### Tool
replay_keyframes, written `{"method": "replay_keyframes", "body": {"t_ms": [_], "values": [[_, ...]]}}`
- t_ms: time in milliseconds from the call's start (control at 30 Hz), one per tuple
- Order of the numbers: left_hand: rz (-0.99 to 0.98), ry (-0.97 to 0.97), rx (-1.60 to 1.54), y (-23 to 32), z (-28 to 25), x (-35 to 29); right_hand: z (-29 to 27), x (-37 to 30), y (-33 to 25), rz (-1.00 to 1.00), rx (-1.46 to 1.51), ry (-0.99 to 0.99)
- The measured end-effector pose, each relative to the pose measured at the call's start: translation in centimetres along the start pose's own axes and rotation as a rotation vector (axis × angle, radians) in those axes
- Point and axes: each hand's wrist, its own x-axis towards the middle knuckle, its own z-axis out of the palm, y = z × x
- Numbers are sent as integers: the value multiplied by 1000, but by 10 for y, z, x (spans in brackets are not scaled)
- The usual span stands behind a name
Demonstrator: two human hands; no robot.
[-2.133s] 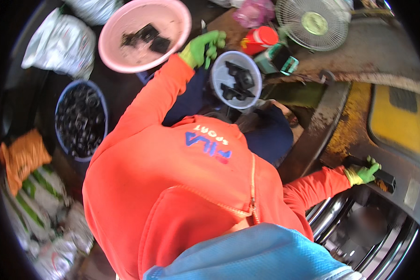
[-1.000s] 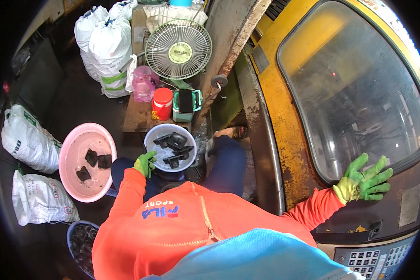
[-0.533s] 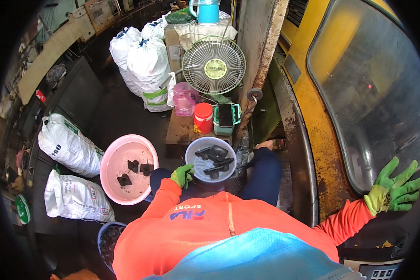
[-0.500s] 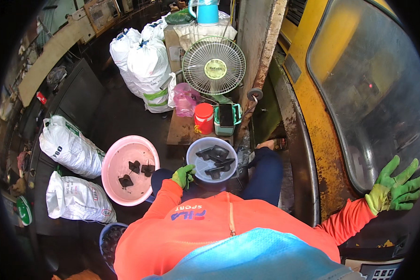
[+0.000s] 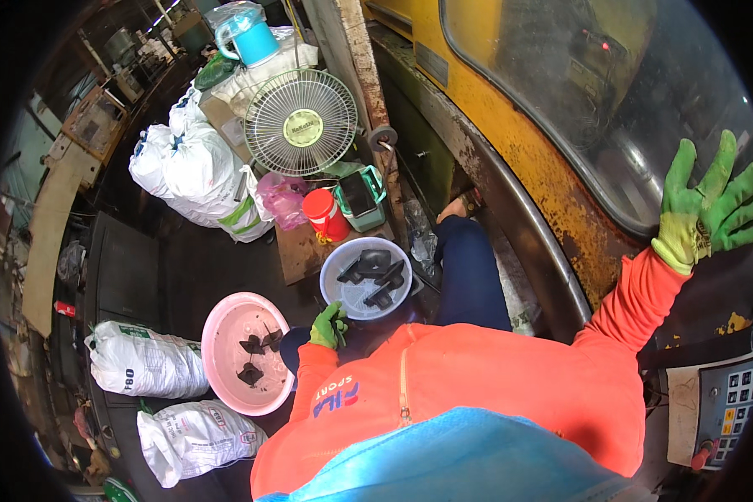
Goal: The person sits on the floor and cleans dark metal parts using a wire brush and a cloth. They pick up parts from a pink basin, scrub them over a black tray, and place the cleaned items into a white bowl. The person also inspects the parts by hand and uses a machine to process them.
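My right hand (image 5: 711,201), in a green and yellow glove, is raised with its fingers spread at the dark window (image 5: 560,100) of the yellow machine door (image 5: 510,138). Nothing shows in it; whether the palm touches the door I cannot tell. My left hand (image 5: 329,325), gloved alike, rests by my thigh beside the pale blue basin (image 5: 361,311). Its fingers are curled, and whatever they may hold is hidden. Several black moulded parts (image 5: 376,263) lie in that basin. Left of it, a pink basin (image 5: 217,376) holds a few black pieces (image 5: 249,374).
Ahead stand a fan (image 5: 302,127), a red jug (image 5: 325,216) and a green caddy (image 5: 361,201) with a dark phone-like slab. White sacks (image 5: 146,360) lie at the left; more (image 5: 197,171) stand behind. A button panel (image 5: 732,402) sits at the lower right.
My view has turned toward the right, so the fan and basins tilt and shift. My right hand appears higher in the picture, still spread. My left hand stays beside the blue basin.
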Motion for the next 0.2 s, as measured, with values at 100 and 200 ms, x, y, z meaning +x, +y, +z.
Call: {"method": "replay_keyframes", "body": {"t_ms": [100,200], "values": [[-2,21,41,-3,-5,6,-3,1,-1,22,0,-54],[-44,-65,48,-8,-18,23,-12,3,6,-75,-48,-126]]}}
